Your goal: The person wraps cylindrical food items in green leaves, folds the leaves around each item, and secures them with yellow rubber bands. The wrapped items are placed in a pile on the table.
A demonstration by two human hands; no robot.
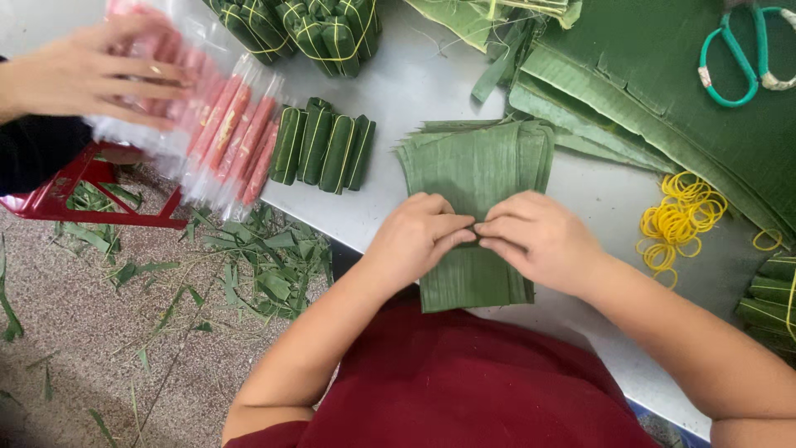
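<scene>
Nearest the camera, both forearms come up from a red shirt [464, 390] and meet over a stack of cut green leaves [474, 207] lying on the pale desk [414, 91] just ahead of the body. The left hand [414, 236] lies knuckles up, fingers curled and pressed down onto the leaf. The right hand [539, 241] mirrors it, fingers together and flat, their tips meeting the left's at the middle of the stack. Both hands pinch or press the top leaf there; whether anything is wrapped under it is hidden.

What could go wrong, as I judge it: the near end of the stack hangs over the desk edge, so a hard tug could drag the pile off toward the lap, and a leaf pressed across its grain may split.

At three o'clock from the hands lies a loose heap of yellow rubber bands [676, 220]. At ten o'clock sit four bound leaf-wrapped rolls [323, 149] side by side, and beyond them, at eleven, more bundled rolls [315, 29]. Farther at one o'clock lie large leaf sheets [663, 75] with green-handled scissors [734, 50] on them.

Far left, another person's hand [91, 75] grips a plastic pack of pink-red sticks [224, 133], blurred. Leaf scraps [265, 265] litter the floor below, beside a red stool [75, 191].
</scene>
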